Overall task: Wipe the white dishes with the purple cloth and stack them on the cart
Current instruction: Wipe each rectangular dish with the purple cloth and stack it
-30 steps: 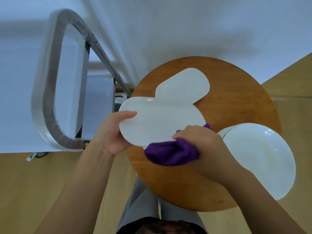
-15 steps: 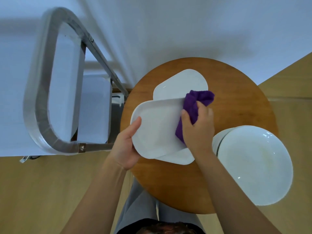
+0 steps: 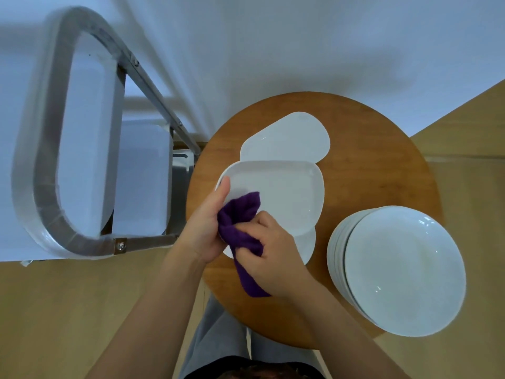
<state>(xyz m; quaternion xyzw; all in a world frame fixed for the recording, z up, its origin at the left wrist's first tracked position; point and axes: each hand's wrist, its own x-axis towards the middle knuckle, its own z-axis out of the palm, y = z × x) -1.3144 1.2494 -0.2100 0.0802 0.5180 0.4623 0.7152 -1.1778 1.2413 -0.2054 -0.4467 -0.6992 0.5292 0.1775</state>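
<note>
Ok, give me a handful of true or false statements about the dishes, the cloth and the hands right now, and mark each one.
1. The right hand grips the purple cloth. True.
2. The left hand holds the rectangular dish at its left edge, thumb on the rim. True.
3. The stack of round plates sits on the cart. False: it sits at the right edge of the round wooden table.
4. The purple cloth lies on the far side of the dish, away from the person. False: it is at the near left corner, between the two hands.
5. Another white dish lies on the table beyond the held one. True.
</note>
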